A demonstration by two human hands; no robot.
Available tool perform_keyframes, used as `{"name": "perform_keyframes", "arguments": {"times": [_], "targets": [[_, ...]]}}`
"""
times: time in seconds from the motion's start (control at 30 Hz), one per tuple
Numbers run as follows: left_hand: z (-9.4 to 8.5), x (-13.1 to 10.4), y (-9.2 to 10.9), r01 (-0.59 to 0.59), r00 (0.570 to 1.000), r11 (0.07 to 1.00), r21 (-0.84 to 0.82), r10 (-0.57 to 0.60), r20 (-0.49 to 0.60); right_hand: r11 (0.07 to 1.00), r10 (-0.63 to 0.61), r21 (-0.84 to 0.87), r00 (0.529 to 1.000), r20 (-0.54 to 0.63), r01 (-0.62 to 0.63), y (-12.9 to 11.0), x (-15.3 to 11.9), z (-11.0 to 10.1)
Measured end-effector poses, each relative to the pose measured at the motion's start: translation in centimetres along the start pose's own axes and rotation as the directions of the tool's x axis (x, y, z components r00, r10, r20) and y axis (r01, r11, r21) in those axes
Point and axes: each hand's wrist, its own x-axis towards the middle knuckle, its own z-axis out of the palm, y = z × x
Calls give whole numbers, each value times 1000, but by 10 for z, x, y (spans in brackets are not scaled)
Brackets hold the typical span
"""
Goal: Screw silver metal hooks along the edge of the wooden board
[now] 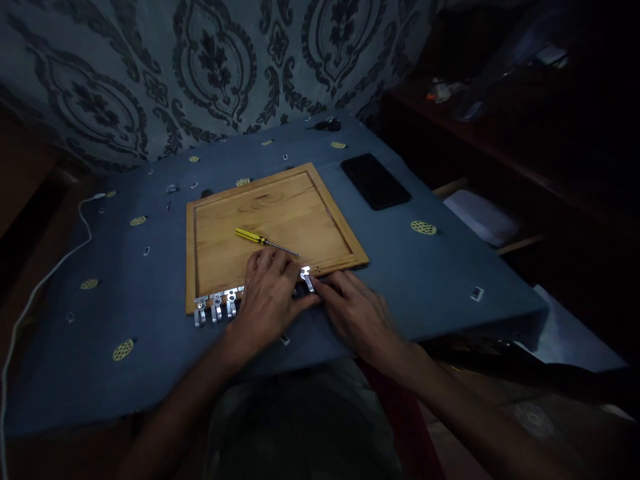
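Note:
A framed wooden board (240,213) lies on the cloth-covered table, with a row of silver metal hooks (216,307) along its near edge. My left hand (267,293) rests on that edge with its fingers stretched over the wood, hiding part of the row. Its thumb reaches toward another silver hook (307,279) farther right. My right hand (355,310) has its fingertips closed at this hook's lower end, just off the board's edge. A yellow-handled screwdriver (253,236) lies on the panel beyond my left fingers, its shaft pointing right.
A black phone (375,181) lies right of the board. Small metal pieces (172,189) sit on the cloth at left, and a dark object (330,124) lies at the far edge. A white cable (47,277) runs down the left side. A patterned curtain (220,60) hangs behind.

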Motion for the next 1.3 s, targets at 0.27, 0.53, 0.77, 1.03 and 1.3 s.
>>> {"name": "perform_keyframes", "arguments": {"times": [0.27, 0.53, 0.77, 1.03, 1.3], "targets": [[0, 2, 1, 42, 999, 999, -32, -41, 30, 1000, -15, 8, 1000, -17, 15, 0, 1, -1], [-4, 7, 3, 83, 995, 990, -117, -75, 73, 984, -26, 173, 995, -93, 42, 10, 1, -1], [1, 5, 3, 86, 996, 986, -141, -81, 42, 920, 57, 392, 990, -128, -3, 21, 73, -31], [13, 4, 0, 85, 995, 979, -183, -93, -34, 960, -109, 279, 967, 232, 42, -2, 189, 10], [3, 6, 1, 100, 993, 988, -120, -92, 72, 925, -49, 379, 987, 156, -14, 3, 189, 13]]}}
